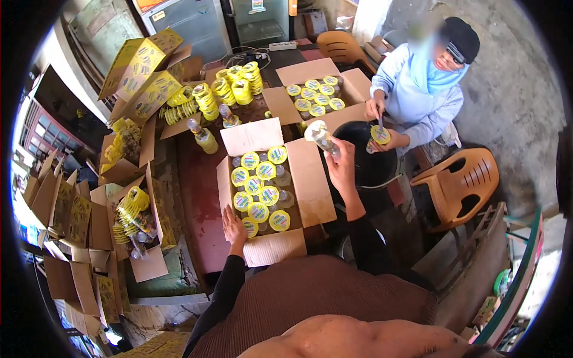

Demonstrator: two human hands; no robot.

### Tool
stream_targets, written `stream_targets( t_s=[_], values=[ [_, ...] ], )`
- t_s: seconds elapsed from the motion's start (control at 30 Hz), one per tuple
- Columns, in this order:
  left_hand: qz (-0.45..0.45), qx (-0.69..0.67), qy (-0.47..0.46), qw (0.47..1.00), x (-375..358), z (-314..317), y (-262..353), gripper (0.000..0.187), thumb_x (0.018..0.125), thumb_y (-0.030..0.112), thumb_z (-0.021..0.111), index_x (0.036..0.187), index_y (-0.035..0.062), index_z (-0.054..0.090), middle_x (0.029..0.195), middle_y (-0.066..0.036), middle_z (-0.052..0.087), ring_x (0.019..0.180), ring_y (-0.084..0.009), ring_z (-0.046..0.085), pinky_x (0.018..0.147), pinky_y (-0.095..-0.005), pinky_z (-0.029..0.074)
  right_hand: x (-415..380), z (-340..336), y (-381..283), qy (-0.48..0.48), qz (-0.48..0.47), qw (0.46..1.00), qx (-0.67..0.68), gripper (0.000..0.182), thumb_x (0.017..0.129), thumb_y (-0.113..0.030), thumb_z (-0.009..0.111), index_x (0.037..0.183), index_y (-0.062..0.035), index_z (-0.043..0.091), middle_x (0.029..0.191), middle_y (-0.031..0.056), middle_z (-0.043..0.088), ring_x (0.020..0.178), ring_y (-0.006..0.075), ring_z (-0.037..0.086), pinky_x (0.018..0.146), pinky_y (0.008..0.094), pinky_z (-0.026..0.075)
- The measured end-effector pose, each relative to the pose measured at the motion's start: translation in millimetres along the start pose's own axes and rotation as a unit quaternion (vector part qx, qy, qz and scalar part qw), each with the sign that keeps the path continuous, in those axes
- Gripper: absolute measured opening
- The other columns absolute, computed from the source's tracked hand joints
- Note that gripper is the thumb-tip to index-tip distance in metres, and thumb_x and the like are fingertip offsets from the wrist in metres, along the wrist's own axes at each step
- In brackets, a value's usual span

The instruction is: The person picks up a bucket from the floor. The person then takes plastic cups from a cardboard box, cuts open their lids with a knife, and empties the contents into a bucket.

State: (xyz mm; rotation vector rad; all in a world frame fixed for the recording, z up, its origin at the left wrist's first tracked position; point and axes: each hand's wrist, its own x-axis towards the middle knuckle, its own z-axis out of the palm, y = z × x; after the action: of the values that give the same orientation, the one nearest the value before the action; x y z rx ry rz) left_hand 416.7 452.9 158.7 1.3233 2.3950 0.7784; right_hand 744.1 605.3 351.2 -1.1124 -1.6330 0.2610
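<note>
In front of me stands an open cardboard box (271, 244) with several plastic cups under yellow printed lids (258, 212) inside. My left hand (234, 225) lies against the box's left side, fingers stretched out, holding nothing. Raised above the box's right flap, my right hand (341, 167) is closed around a clear plastic cup (324, 140) with a whitish round end. Its contents are hard to make out. Across from me, a co-worker (427, 89) grips a yellow-lidded cup (379, 135) and a thin tool over a black bucket (364, 161).
A second open box (352, 86) of lidded cups stands farther back. Stacks of yellow rings (206, 101) crowd the far table. Ring-filled boxes (156, 224) and cartons (77, 286) line the left. An orange chair (459, 185) is at the right.
</note>
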Motion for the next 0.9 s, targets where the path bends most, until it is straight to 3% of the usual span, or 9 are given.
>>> stream_targets(
  t_s=[0.2,0.3,0.43,0.47,0.5,0.6,0.7,0.77,0.9],
  values=[
    [0.002,-0.002,0.001,1.000,1,0,-3,0.057,0.092,0.016,0.047,0.147,0.0114,0.030,0.146,-0.016,0.036,0.134,-0.0351,0.035,0.109,-0.0442,0.031,48,124,58,-0.024,0.056,0.988,0.144,0.041,0.085,-0.007,0.065,0.123,-0.0043,0.051,0.111,0.0168,0.049,0.104,0.0321,0.050,0.089,0.0387,0.045],
    [0.031,0.000,0.014,0.999,0,1,-3,0.057,0.092,0.015,0.046,0.147,0.0109,0.030,0.146,-0.016,0.036,0.135,-0.0336,0.035,0.109,-0.0444,0.031,81,164,47,-0.034,0.058,0.994,0.084,0.045,0.086,-0.012,0.067,0.127,-0.0042,0.050,0.113,0.0169,0.051,0.105,0.0309,0.053,0.087,0.0379,0.050],
    [0.014,-0.005,0.018,1.000,0,2,-4,0.056,0.092,0.014,0.045,0.147,0.0130,0.031,0.147,-0.014,0.036,0.135,-0.0327,0.035,0.109,-0.0447,0.033,107,219,70,-0.009,-0.035,0.997,0.070,0.060,0.081,-0.017,0.071,0.134,-0.0058,0.044,0.117,0.0182,0.054,0.108,0.0345,0.052,0.093,0.0447,0.043],
    [0.013,-0.009,0.018,1.000,0,2,-4,0.056,0.092,0.014,0.045,0.147,0.0135,0.031,0.147,-0.014,0.037,0.134,-0.0338,0.036,0.107,-0.0454,0.034,107,221,73,-0.058,0.025,0.998,-0.013,0.067,0.081,-0.023,0.072,0.137,-0.0045,0.040,0.123,0.0203,0.051,0.115,0.0374,0.049,0.097,0.0452,0.040],
    [0.006,-0.005,0.010,1.000,-1,3,-6,0.056,0.092,0.014,0.045,0.147,0.0135,0.031,0.147,-0.014,0.037,0.134,-0.0338,0.036,0.107,-0.0454,0.034,103,228,80,-0.039,0.021,0.999,-0.020,0.069,0.081,-0.027,0.071,0.138,-0.0035,0.039,0.127,0.0216,0.049,0.119,0.0387,0.046,0.100,0.0441,0.038],
    [0.021,-0.029,0.027,0.999,0,1,-3,0.054,0.093,0.015,0.045,0.145,0.0124,0.034,0.145,-0.015,0.038,0.131,-0.0367,0.039,0.107,-0.0456,0.034,80,208,70,-0.038,0.025,0.999,-0.006,0.064,0.081,-0.019,0.070,0.136,-0.0035,0.041,0.128,0.0222,0.047,0.120,0.0392,0.044,0.101,0.0446,0.037],
    [0.011,-0.030,0.022,0.999,1,3,-6,0.053,0.093,0.015,0.045,0.145,0.0123,0.035,0.144,-0.017,0.039,0.130,-0.0375,0.039,0.107,-0.0456,0.033,24,161,49,-0.061,0.009,0.997,0.039,0.052,0.080,-0.002,0.065,0.129,-0.0040,0.046,0.124,0.0193,0.050,0.118,0.0371,0.046,0.102,0.0440,0.037],
    [0.013,-0.028,-0.002,1.000,1,4,-8,0.053,0.093,0.015,0.045,0.145,0.0112,0.034,0.143,-0.018,0.040,0.130,-0.0377,0.039,0.108,-0.0458,0.032,-21,118,36,-0.081,-0.011,0.996,0.044,0.045,0.081,-0.001,0.063,0.124,-0.0034,0.050,0.116,0.0174,0.054,0.112,0.0356,0.050,0.097,0.0427,0.040],
    [0.040,-0.020,0.019,0.999,1,7,-9,0.055,0.092,0.013,0.044,0.146,0.0116,0.032,0.143,-0.019,0.040,0.131,-0.0384,0.037,0.109,-0.0469,0.030,-106,35,25,-0.106,0.064,0.992,0.009,0.029,0.084,-0.002,0.061,0.113,-0.0032,0.058,0.104,0.0165,0.057,0.099,0.0351,0.055,0.086,0.0408,0.045]
  ],
)
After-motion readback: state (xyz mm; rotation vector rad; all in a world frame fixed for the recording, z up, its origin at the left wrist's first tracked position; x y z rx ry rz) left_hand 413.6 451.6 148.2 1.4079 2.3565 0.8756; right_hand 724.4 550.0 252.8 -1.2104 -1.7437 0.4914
